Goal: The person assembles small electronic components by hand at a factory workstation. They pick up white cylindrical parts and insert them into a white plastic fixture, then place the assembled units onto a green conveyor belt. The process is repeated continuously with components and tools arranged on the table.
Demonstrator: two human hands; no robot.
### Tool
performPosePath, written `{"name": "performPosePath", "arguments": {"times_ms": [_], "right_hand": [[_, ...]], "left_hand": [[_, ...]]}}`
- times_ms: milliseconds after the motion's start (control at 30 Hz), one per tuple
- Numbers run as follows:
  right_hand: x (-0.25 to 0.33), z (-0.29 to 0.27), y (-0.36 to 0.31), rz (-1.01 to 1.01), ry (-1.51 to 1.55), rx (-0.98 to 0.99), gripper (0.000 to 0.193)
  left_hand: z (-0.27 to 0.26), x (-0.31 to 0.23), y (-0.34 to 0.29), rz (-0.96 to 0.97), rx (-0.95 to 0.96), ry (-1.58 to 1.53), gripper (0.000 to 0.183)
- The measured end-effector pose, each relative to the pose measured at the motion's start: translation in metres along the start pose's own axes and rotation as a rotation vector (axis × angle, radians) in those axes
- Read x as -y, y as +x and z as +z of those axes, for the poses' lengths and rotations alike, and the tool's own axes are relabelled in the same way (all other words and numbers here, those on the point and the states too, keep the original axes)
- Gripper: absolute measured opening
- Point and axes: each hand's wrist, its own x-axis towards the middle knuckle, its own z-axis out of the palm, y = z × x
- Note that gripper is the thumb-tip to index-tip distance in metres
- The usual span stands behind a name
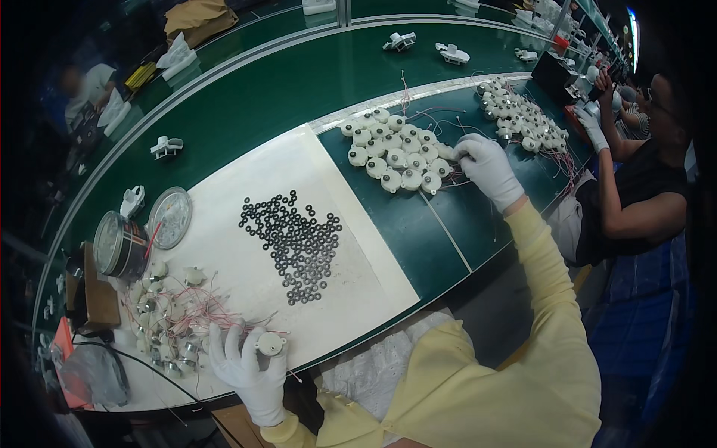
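Note:
My left hand (246, 366), in a white glove, holds a small round white motor (270, 343) with red wires near the front edge of the white sheet (351, 216). It hovers beside a loose pile of similar wired motors (172, 313). My right hand (485, 168), also gloved, reaches far out and touches the right end of a neat cluster of white motors (392, 153) on the green table (418, 224). Whether its fingers grip one is hidden. Several black rubber rings (295, 243) lie spread on the white sheet between both hands.
A round tin (119, 245) and its lid (170, 216) stand at the left. Another batch of motors (523, 116) lies further right, by a co-worker (635, 179) with a gloved hand (594, 127). White plastic parts (166, 146) ride the green conveyor (299, 82). A brown box (97, 295) sits at far left.

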Motion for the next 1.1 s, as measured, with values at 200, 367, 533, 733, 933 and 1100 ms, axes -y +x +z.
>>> {"name": "performPosePath", "arguments": {"times_ms": [200, 367, 533, 733, 933, 1100], "right_hand": [[0.043, -0.042, -0.003, -0.055, 0.012, -0.054, 0.02], [0.146, -0.028, -0.043, 0.022, 0.239, -0.229, 0.026], [0.274, 0.069, -0.082, -0.123, 0.894, 0.288, 0.087], [0.317, 0.12, -0.079, -0.298, 1.008, 0.243, 0.073], [0.309, 0.112, -0.077, -0.307, 1.098, 0.128, 0.069], [0.281, 0.049, -0.042, -0.615, 0.85, 0.095, 0.077]], "left_hand": [[-0.01, 0.009, -0.014, -0.183, -0.006, -0.255, 0.046], [-0.023, 0.005, -0.013, -0.231, 0.009, -0.321, 0.045], [-0.011, -0.022, 0.006, -0.197, -0.229, -0.033, 0.041], [-0.005, -0.041, -0.006, -0.154, -0.225, 0.105, 0.051], [-0.015, -0.04, -0.009, -0.134, -0.133, 0.016, 0.06], [-0.019, -0.007, -0.03, -0.209, -0.086, 0.142, 0.058]]}}
